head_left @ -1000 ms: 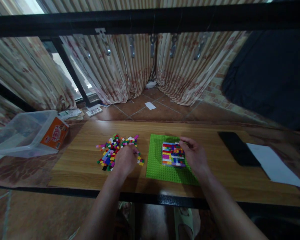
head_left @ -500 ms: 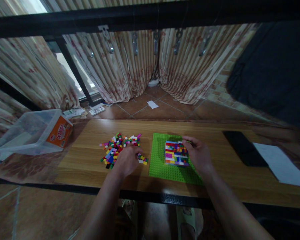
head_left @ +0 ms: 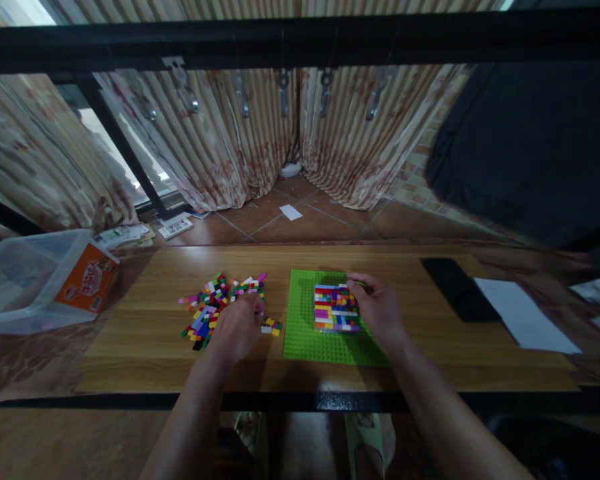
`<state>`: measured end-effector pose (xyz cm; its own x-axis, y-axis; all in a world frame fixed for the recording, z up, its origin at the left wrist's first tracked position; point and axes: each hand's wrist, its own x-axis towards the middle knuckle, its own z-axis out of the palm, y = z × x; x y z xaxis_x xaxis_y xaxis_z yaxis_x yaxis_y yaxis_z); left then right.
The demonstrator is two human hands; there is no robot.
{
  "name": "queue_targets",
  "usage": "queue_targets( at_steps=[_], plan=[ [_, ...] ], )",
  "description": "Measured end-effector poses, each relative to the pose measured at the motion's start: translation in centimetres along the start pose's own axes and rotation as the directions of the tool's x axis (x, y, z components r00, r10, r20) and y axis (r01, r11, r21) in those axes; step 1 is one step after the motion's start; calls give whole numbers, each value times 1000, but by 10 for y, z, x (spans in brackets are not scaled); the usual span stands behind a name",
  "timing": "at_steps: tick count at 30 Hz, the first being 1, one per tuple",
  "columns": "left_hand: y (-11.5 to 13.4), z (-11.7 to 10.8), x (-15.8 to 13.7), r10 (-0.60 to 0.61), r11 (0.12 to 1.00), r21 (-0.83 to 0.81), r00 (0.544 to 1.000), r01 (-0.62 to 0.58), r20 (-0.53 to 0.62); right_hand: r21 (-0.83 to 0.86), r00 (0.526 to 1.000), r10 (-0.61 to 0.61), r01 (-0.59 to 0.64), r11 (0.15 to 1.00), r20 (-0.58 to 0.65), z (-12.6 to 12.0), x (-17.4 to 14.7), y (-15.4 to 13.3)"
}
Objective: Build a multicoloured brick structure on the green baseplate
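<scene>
My left hand (head_left: 237, 325) is over the right side of a pile of loose, many-coloured toy bricks (head_left: 203, 319). Its fingers are bent and drawn together, and they hide whatever is between them. On a green baseplate (head_left: 300, 340) sits a block of toy bricks (head_left: 336, 308) in mixed colours, built up in rows. At the block's far right corner is my right hand (head_left: 380, 308), thumb and fingers curled close together against its edge. Any small piece in that grip is hidden. A few bricks (head_left: 271, 326) lie between the pile and the baseplate.
A clear plastic bin (head_left: 35, 280) with an orange label stands left of the wooden table (head_left: 140, 360). To the right are a black flat object (head_left: 460, 290) and white paper (head_left: 525, 313). Curtains (head_left: 260, 140) hang beyond the table, behind a dark bar (head_left: 300, 43).
The camera view has shifted, so everything sits further left in the picture. My left hand stays at the brick pile with its fingers drawn in; my right hand remains at the block's corner.
</scene>
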<state>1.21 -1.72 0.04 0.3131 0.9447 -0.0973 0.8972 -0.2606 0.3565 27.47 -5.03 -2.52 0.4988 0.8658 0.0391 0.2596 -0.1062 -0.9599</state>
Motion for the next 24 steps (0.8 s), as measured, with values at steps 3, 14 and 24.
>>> queue_targets(
  at_steps=[3,14,24],
  plan=[
    [4,-3,3,23,990,-134,996,-34,-89,15,1000,-4,4,1000,-2,-1,2,1],
    [80,32,7,165,780,-555,950,-290,-265,-19,999,-41,41,999,8,-2,2,5],
    [95,47,15,185,864,-402,933,-305,-309,-8,999,-17,17,1000,34,1,-2,1]
  ],
)
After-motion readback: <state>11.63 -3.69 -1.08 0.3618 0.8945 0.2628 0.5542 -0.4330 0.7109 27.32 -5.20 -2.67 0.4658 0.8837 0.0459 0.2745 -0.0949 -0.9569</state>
